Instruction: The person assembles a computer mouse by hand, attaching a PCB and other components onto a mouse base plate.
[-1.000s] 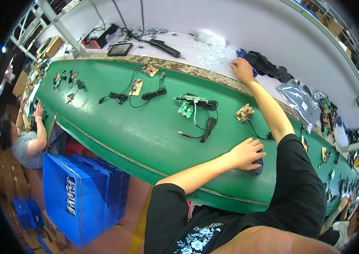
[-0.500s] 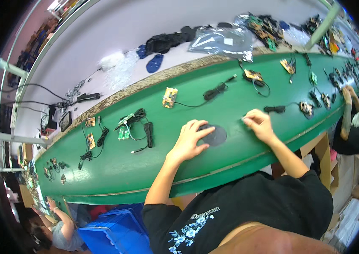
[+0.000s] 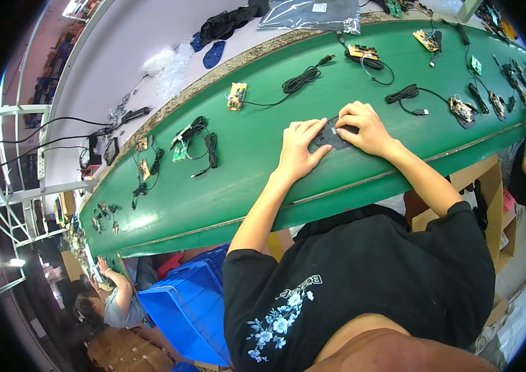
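A dark, flat oval plate (image 3: 331,138) with small raised details lies on the green work surface in front of me. Around its left edge, my left hand (image 3: 300,147) keeps its fingers along the far side and its thumb on the near side. My right hand (image 3: 365,130) is bent over the plate's right part, fingertips pinched together. At those fingertips shows a small pale piece (image 3: 336,131), too small to name. Beyond my hands lie a yellowish circuit board (image 3: 236,97) and its coiled black cable (image 3: 302,80).
More circuit boards with cables lie along the green belt (image 3: 244,167), including a green one (image 3: 179,150) at left. A clear plastic bag (image 3: 306,15) rests on the far ledge. Blue crates (image 3: 188,310) stand below at left. Other people work at both ends.
My right hand has moved left onto the plate, carrying the small piece. My left hand has shifted to the plate's left edge. The whole view has tilted, raising the bench in the picture.
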A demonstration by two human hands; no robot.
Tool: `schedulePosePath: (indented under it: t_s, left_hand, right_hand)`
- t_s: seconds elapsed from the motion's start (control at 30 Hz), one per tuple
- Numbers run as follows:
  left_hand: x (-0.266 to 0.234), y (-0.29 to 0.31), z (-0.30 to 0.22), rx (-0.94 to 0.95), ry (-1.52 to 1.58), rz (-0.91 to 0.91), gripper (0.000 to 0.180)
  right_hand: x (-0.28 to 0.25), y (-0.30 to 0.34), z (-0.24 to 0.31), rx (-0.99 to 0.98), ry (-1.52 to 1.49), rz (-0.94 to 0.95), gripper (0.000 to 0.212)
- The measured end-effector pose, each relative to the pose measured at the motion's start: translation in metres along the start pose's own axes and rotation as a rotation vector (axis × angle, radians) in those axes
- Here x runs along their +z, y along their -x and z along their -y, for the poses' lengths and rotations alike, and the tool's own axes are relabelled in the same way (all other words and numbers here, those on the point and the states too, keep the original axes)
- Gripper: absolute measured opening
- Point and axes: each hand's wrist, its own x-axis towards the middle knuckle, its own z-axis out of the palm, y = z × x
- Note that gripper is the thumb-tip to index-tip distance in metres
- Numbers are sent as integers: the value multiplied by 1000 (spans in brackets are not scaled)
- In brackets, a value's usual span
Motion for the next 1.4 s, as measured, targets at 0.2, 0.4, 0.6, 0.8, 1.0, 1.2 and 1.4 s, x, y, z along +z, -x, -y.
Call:
schedulePosePath:
  t_s: [0.2, 0.4, 0.6, 0.8, 1.0, 1.2, 1.4]
  left_hand:
    - [-1, 1, -2, -13, -16, 3, 68]
    - [-2, -1, 4, 36, 124, -85, 66]
    - [-74, -44, 102, -318, -556, -490, 75]
    - [-113, -33, 144, -573, -303, -335, 63]
    - [-157, 14, 87, -234, -207, -831, 57]
    - [-200, 27, -20, 60, -356, -723, 61]
    - [-135, 14, -51, 282, -140, -399, 60]
  right_hand:
    - [5, 1, 2, 32, 0, -33, 14]
    - [4, -2, 3, 33, -3, -22, 15]
    - [1, 0, 4, 121, -99, -27, 23]
    - [5, -2, 6, 130, -186, -121, 25]
    - [4, 0, 22, 57, -242, -163, 22]
    - [-7, -59, 114, -418, 11, -213, 53]
    - [2, -64, 147, -361, 347, -94, 78]
